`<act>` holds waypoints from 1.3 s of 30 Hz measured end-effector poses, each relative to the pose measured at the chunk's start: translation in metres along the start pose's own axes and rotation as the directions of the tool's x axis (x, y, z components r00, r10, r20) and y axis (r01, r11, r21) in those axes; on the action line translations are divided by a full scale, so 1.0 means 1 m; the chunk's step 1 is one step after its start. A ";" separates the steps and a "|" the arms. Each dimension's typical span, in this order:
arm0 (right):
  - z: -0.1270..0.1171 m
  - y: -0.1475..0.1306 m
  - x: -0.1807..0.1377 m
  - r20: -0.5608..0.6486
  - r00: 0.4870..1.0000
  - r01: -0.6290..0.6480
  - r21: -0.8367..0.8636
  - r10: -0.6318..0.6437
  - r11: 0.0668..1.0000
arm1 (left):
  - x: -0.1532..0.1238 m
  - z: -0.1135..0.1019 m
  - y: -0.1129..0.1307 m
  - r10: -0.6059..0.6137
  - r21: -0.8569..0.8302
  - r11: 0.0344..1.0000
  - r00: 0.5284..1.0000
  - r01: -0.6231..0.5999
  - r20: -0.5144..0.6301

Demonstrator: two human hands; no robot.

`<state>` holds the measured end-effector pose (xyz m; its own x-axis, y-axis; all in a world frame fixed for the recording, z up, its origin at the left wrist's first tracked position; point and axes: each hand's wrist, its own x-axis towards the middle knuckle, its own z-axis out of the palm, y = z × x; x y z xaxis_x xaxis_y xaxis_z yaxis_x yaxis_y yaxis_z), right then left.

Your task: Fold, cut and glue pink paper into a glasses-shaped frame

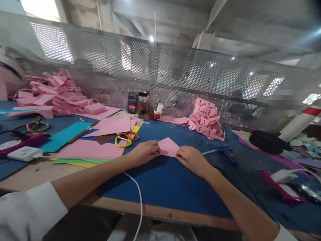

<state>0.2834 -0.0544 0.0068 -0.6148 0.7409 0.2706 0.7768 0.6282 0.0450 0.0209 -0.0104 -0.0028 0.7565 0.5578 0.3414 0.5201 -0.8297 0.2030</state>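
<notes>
A small pink paper piece point(169, 146) lies on the blue mat point(160, 180) in the middle of the table. My left hand point(144, 151) rests at its left edge, fingers curled and pressing on the paper. My right hand point(192, 159) presses the paper's right edge with fingers bent down. Both hands pin the piece flat against the mat.
Yellow and red scissors point(125, 139) lie left of my hands on pink sheets point(92, 149). A heap of pink cut pieces point(207, 122) sits behind right, folded pink paper bags point(57, 95) at far left. A glue gun point(227, 154), jars point(141, 103) and a white cable point(136, 190) are nearby.
</notes>
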 end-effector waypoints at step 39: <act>0.000 0.005 -0.002 0.122 0.977 -0.206 0.289 0.177 0.935 | -0.001 0.007 -0.004 -0.184 -0.129 0.975 0.983 0.181 -0.010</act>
<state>0.2890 -0.0528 0.0062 -0.4793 0.8638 0.1551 0.8131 0.5036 -0.2920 0.0206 -0.0076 -0.0106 0.6441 0.7003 0.3076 0.5926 -0.7112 0.3783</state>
